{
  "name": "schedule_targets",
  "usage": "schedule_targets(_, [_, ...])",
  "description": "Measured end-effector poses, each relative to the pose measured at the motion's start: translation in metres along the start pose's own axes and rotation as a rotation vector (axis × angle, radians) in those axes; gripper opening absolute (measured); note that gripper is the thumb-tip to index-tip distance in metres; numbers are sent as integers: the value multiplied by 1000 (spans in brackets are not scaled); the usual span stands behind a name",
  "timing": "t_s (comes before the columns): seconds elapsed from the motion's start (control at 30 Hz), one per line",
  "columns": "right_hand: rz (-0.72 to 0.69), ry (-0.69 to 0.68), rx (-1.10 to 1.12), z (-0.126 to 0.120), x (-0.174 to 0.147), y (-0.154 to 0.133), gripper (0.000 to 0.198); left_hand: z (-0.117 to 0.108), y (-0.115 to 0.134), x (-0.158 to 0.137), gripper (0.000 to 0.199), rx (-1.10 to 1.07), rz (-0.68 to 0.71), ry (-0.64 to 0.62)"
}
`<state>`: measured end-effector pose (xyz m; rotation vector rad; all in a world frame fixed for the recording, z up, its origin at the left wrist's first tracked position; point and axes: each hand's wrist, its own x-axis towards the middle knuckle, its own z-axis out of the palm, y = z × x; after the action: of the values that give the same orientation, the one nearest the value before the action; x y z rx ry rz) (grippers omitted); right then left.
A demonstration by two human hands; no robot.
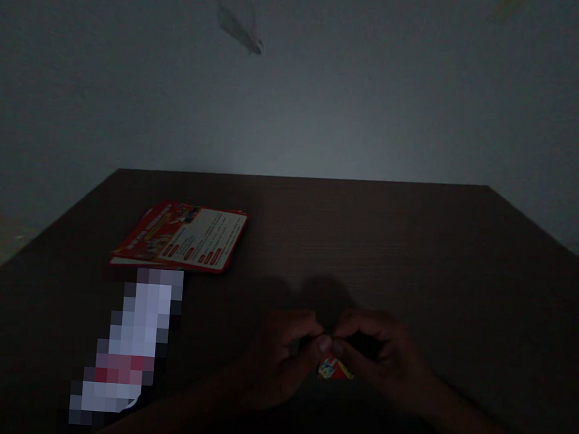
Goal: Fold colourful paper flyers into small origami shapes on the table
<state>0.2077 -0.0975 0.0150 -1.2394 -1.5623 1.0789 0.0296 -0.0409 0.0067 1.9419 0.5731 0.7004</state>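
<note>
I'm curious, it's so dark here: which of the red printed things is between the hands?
The small red piece, pinched between the left hand and right hand. The bigger red card lies flat, untouched, farther left on the table.

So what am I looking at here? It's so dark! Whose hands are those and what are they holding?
This is one picture, taken by a camera worn on a person's head, looking forward and down. There is no machine, only the person's two bare hands. The left hand and the right hand meet fingertip to fingertip over a dark brown wooden table. Between them they pinch a small red and yellow piece, perhaps a card or wrapper; it is too dark to tell which. Farther off on the left lies a flat red and white printed card packet. Nearer lies a pale thing that has been blurred into squares, so I cannot say what it is. Behind the table is a plain grey wall.
</note>
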Motion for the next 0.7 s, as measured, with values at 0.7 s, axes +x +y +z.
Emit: schedule_targets(0.7, [161,-7,95,1,-1,0,25,4,0,3,40,-48,-165,-44])
